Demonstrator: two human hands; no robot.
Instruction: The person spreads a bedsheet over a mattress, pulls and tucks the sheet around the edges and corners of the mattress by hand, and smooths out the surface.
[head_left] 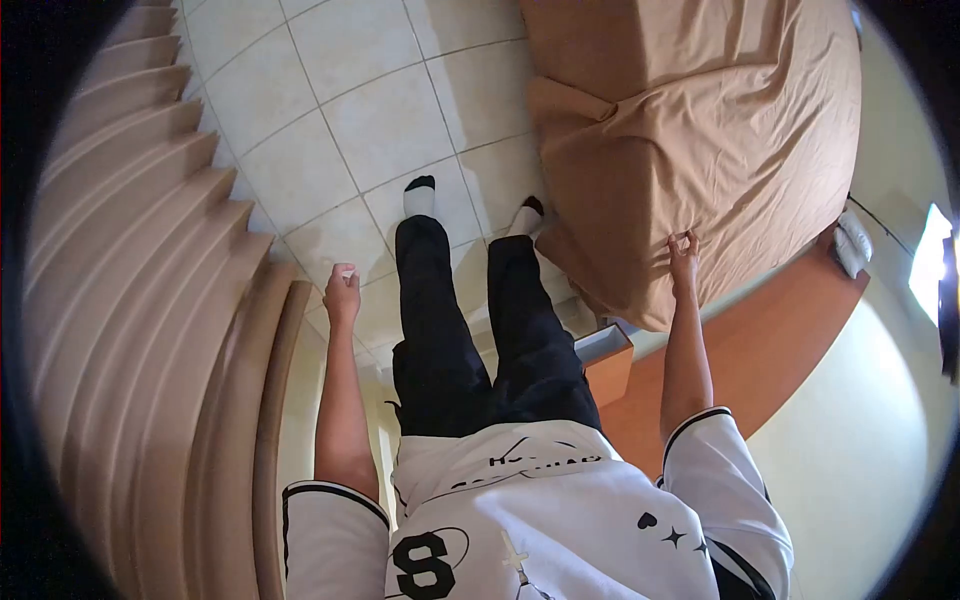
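Observation:
My left hand [342, 290] hangs beside my left leg, near the brown pleated curtain. Its fingers are curled in, and a small pale patch shows at the fingertips, too small to name. On the other side, my right hand [684, 262] is in front of the brown bed sheet [720, 150]. The fingers of that hand are loosely bent, with a gap between the tips and nothing visible in them. Whether it touches the cloth I cannot tell. The sheet covers the bed and has creases across its top.
The brown pleated curtain [140, 330] lines the left side. Pale floor tiles [350, 110] lie ahead of my feet. At the right are an open drawer [605, 350], an orange-brown wooden panel [760, 350], a whitish bundle [853, 245] and a bright screen or window [930, 265].

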